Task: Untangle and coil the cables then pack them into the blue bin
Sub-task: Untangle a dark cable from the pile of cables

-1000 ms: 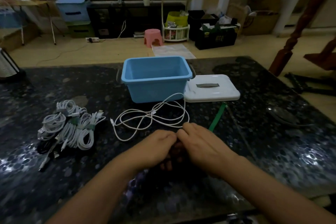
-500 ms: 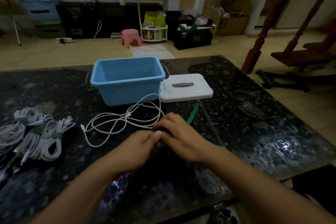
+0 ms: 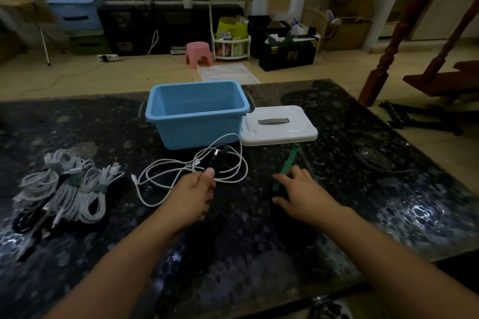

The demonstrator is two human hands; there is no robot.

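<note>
Head view. Blue bin (image 3: 197, 111) standing open and bare inside at the far middle of the table (image 3: 388, 189), white lid (image 3: 278, 125) lying just beside it on the right. Nothing packed yet.

Left of the bin, nearer the table's left edge: a cluster of coiled white cables (image 3: 64, 189), several banded with dark ties, a black one partly visible under them. Coiling judged done for these; moving them into the bin still left.

In front of the bin: a loose white cable (image 3: 191, 171) sprawled in wide loops, not yet coiled. Across it, a black cable (image 3: 217, 159), one end pinched by the left hand (image 3: 193, 190), thumb pressed on top, the other fingers curled underneath. Whether this black cable is coiled or loose: hard to tell in the dim light.

Right hand (image 3: 302, 193) flat over the table with fingers spread, fingertips touching or just reaching the green tie (image 3: 285, 168) that lies below the lid; no grip on it visible.

Judged roughly midway: one batch bundled, at least two cables still to wind and tie, all packing and probably the lid still to come.

Writing: yellow characters on a black crate (image 3: 287, 55) on the floor beyond the table, too blurred to read. No brand legible on bin, lid or cables.
</note>
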